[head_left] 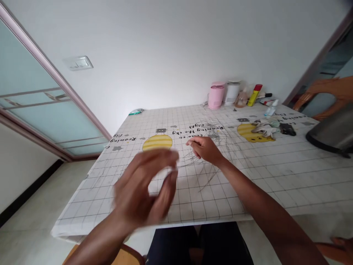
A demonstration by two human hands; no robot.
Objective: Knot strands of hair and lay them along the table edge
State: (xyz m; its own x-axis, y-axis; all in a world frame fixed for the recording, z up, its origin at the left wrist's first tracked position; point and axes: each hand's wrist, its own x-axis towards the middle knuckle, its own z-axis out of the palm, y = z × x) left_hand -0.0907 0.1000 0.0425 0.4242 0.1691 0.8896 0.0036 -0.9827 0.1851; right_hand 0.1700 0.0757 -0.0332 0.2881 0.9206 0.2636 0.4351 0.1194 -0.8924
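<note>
Head view shows the left hand (135, 189) blurred, thumb and fingers curving nearly together, any hold unclear, then the right hand (206, 149) curled, its grip likewise uncertain, by thin dark strands (209, 179) scattered across the tabletop (190, 208), so little looks done.

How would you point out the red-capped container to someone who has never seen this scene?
Follow the checked tablecloth back to the wall. There, right of centre, stand a pink cylinder, a white cylinder and a see-through bottle, and just right of the bottle is the red-capped container. Slim and yellow, with its bright red cap, it stands out from these paler neighbours.
</note>
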